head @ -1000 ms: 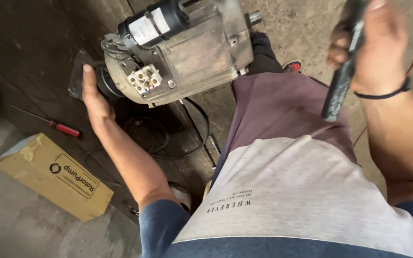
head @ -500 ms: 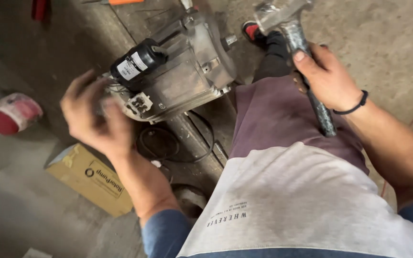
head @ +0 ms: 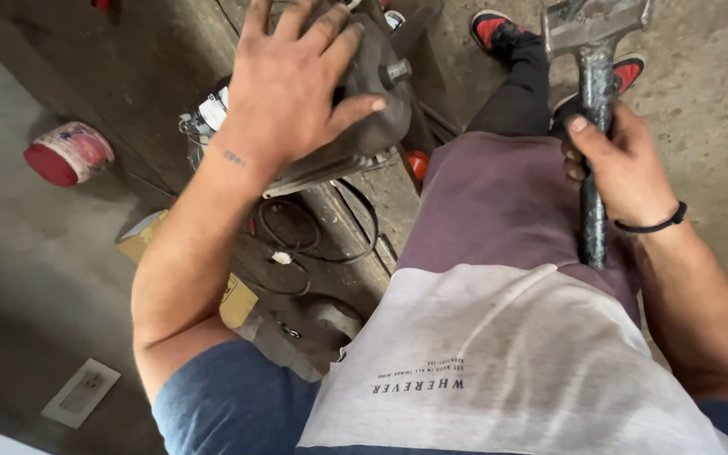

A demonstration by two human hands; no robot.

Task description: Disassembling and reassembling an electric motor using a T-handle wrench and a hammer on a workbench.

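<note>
Since half a second ago the left hand (head: 297, 88) has come off the motor's end and is now lying flat on top of the grey electric motor (head: 364, 109), fingers spread wide, palm pressing down rather than gripping anything. Camera's tipped too, so the red tub (head: 69, 153) has slid over toward the left edge of the view.

Right hand (head: 621, 173) is wrapping tight around the dark handle of the hammer (head: 593, 101), fist closed about midway along it, a black band sitting on that wrist. The hammer's long axis is running straight up and down in the view, steel head at the top edge, handle end hanging down over the purple part of the shirt.

So the motor is sitting on the near edge of the grimy workbench (head: 170, 59), up and to the left of the hammer hand, with the person's body in between. Left hand is already on it; right hand is well apart, off to the side over the concrete floor (head: 701, 126).

Moving outward: black cable (head: 330, 244) is looping down off the bench edge below the motor, a small orange thing is peeking out just right of the housing, and a cardboard box (head: 233, 299) is sitting on the floor under the left forearm. Red-and-black shoes (head: 495, 25) are showing near the top, and a pale wall plate (head: 82, 392) is lying in the bottom left corner.
</note>
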